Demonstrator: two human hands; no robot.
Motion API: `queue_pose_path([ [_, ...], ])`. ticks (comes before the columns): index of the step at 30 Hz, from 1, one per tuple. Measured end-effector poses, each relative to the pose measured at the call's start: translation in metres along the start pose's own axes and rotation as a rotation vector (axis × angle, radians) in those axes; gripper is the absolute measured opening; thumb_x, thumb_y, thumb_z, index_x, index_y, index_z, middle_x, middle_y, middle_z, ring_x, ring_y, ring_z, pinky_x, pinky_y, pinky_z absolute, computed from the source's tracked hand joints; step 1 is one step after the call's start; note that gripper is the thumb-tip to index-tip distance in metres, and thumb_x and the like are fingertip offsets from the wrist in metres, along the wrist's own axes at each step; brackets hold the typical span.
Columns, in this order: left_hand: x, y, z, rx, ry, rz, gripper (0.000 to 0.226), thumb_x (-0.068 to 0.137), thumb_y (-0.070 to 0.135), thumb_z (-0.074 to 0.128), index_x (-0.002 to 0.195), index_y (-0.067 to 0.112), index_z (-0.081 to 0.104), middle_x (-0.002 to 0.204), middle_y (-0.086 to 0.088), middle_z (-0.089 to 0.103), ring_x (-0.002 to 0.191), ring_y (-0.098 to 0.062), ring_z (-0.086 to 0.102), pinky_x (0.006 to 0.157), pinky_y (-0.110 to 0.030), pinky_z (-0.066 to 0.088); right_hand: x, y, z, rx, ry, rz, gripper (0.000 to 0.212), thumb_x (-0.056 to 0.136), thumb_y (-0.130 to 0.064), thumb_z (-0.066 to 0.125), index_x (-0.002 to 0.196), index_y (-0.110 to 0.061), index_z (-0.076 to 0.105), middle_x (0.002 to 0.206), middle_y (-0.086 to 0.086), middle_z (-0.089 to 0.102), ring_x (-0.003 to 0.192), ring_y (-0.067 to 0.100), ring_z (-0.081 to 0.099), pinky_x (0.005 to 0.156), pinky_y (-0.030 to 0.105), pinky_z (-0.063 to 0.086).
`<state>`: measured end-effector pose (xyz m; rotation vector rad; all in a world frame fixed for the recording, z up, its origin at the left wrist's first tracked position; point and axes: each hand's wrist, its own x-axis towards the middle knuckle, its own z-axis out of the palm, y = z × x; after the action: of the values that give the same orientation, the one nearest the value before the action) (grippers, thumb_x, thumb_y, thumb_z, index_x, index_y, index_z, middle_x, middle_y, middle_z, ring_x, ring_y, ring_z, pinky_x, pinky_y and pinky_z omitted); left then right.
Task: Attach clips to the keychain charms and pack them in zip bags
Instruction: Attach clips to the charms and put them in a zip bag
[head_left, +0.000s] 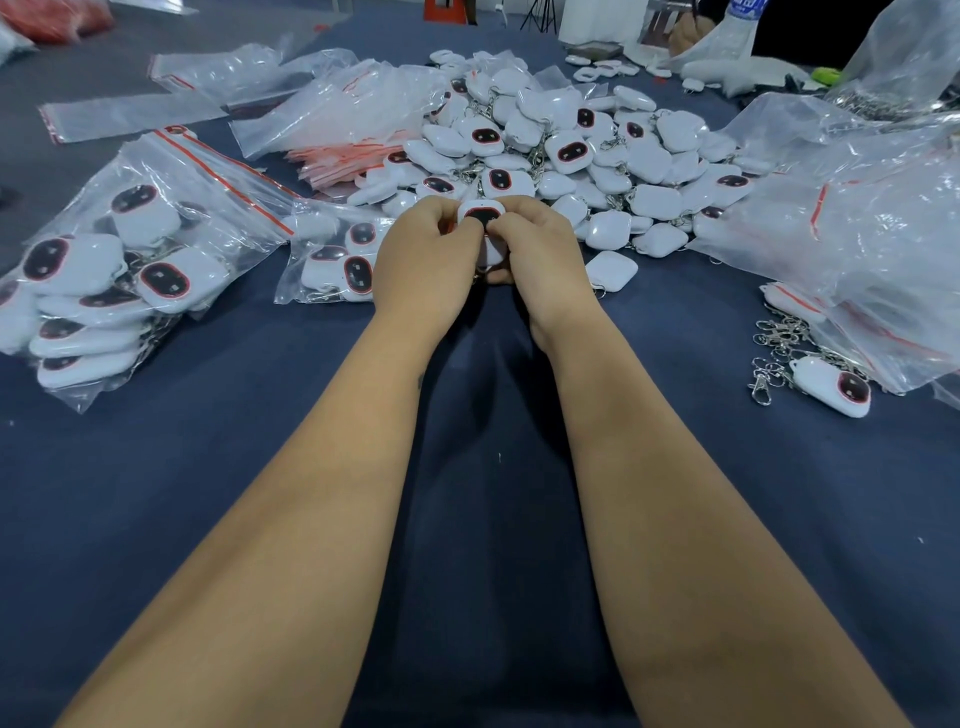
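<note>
We hold one glossy white charm (482, 214), rounded and square with a dark red-rimmed oval face, pinched between our left hand (423, 257) and right hand (537, 254), fingers curled round it at the near edge of the heaped charms (571, 150). Crinkled clear zip bags (130, 260) lie left, metal clips (776, 348) right; bare navy cloth (493, 519) stretches near us.

We look from head height, forward and down along both forearms onto the table (260, 493). Our single wide view sits close.
</note>
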<state>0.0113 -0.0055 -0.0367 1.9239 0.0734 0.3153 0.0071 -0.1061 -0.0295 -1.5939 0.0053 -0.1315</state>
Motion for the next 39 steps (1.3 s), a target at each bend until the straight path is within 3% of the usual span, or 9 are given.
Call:
queue_pose_path([
  [4,0.0004,-0.0007,0.0001,0.0,-0.006,0.003,0.011,0.089,0.031,0.054,0.083,0.03,0.063,0.077,0.014,0.063,0.072,-0.006,0.056,0.066,-0.028,0.043,-0.0002,0.0008,-0.0001,-0.004,0.01,-0.009,0.015,0.091,-0.011,0.055,0.088,-0.019,0.066,0.076,-0.006,0.067,0.063,0.002,0.06,0.057,0.018,0.049],
  [9,0.002,-0.0011,-0.0001,0.004,-0.013,0.001,0.014,0.089,0.029,0.054,0.092,0.024,0.066,0.081,0.012,0.065,0.074,-0.008,0.057,0.067,-0.029,0.044,0.0012,0.0022,-0.0003,-0.049,0.006,0.001,0.014,0.091,-0.013,0.056,0.098,-0.015,0.068,0.087,0.0,0.069,0.071,0.007,0.061,0.061,0.02,0.049],
  [13,0.0001,0.0013,-0.0007,0.002,-0.01,0.025,0.016,0.088,0.022,0.053,0.092,0.016,0.067,0.088,0.001,0.07,0.078,-0.016,0.061,0.073,-0.038,0.051,0.0007,0.001,0.001,-0.028,-0.001,0.016,0.016,0.09,-0.011,0.054,0.098,-0.015,0.068,0.085,0.0,0.068,0.072,0.008,0.06,0.064,0.022,0.049],
  [19,0.0004,-0.0004,0.0003,-0.002,0.001,0.072,0.011,0.091,0.023,0.055,0.09,0.028,0.064,0.079,0.018,0.062,0.076,-0.002,0.058,0.067,-0.02,0.045,-0.0004,-0.0024,0.0,0.021,0.019,0.009,0.024,0.093,-0.006,0.05,0.084,-0.023,0.065,0.078,-0.006,0.067,0.067,0.004,0.06,0.062,0.021,0.049],
  [24,0.0,-0.0002,-0.0003,-0.045,-0.008,0.024,0.011,0.087,0.026,0.057,0.081,0.031,0.064,0.074,0.013,0.065,0.069,-0.009,0.058,0.064,-0.027,0.045,-0.0011,-0.0008,0.0008,-0.039,0.024,0.001,0.018,0.093,-0.008,0.051,0.09,-0.021,0.064,0.084,0.0,0.067,0.07,0.009,0.059,0.059,0.02,0.048],
  [30,-0.0018,0.0014,-0.0007,-0.113,0.0,-0.003,0.022,0.083,0.019,0.048,0.063,0.01,0.052,0.056,0.005,0.048,0.059,-0.016,0.043,0.06,-0.034,0.036,-0.0018,-0.0025,0.0004,-0.011,0.044,0.027,0.017,0.091,-0.01,0.054,0.081,-0.02,0.063,0.079,-0.003,0.065,0.075,0.012,0.058,0.063,0.026,0.048],
  [33,-0.0039,0.0026,-0.0023,-0.155,-0.008,-0.005,0.025,0.079,0.017,0.042,0.072,0.001,0.06,0.063,-0.003,0.052,0.061,-0.019,0.044,0.06,-0.036,0.037,-0.0011,-0.0027,0.0002,0.013,0.035,0.034,0.015,0.091,-0.01,0.055,0.082,-0.019,0.063,0.085,0.0,0.065,0.08,0.015,0.057,0.066,0.028,0.048],
  [36,-0.0046,0.0035,-0.0042,-0.168,-0.009,0.005,0.033,0.077,0.019,0.042,0.088,0.022,0.074,0.075,0.007,0.069,0.065,-0.015,0.055,0.062,-0.034,0.045,-0.0011,-0.0026,0.0001,0.036,0.024,0.035,0.017,0.091,-0.008,0.055,0.081,-0.019,0.063,0.085,0.002,0.064,0.08,0.016,0.057,0.064,0.027,0.047],
  [39,-0.0011,0.0013,-0.0043,-0.16,0.024,0.011,0.029,0.083,0.015,0.047,0.104,0.028,0.063,0.09,0.002,0.066,0.071,-0.02,0.058,0.07,-0.044,0.053,-0.0008,-0.0031,-0.0003,0.089,0.07,0.042,0.017,0.091,-0.009,0.057,0.079,-0.02,0.062,0.076,-0.004,0.062,0.072,0.013,0.056,0.06,0.024,0.048],
])
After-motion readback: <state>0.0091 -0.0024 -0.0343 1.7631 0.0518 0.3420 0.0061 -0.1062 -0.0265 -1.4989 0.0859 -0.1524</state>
